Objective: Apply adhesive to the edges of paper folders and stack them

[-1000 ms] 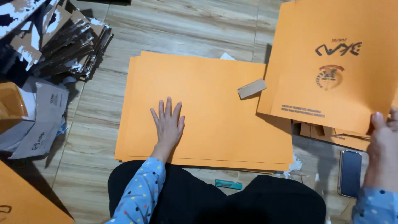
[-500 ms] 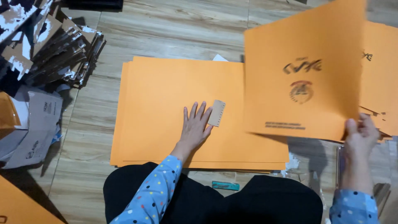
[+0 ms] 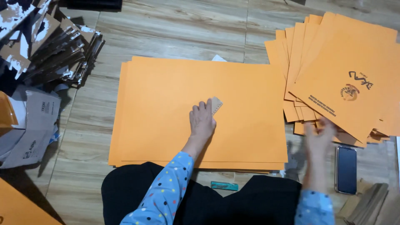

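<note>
At far left, dark flattened cartons lie fanned on the wood floor, with grey printed cartons below them and an orange corner at the bottom edge.

In the middle lies a flat stack of plain orange sheets, edges nearly flush. The left hand rests on the top sheet, fingers loosely curled, pressing a small tan scraper under its fingertips; the hand is half closed about it, not clenched. The sheets look like thin card: light, fairly stiff, smooth enough to slide over one another, and easy to crease. A sheet would best be taken by a free edge or corner, the right edge being nearest the other hand, and lifted flat. A small teal object lies on the floor under the stack's near edge, by the dark lap.

To the right, the right hand is blurred; it seems open and empty, though I cannot tell for sure. It hovers by the near corner of the fanned printed sheets. A phone lies just beside it, and brown folded card sits at lower right.
</note>
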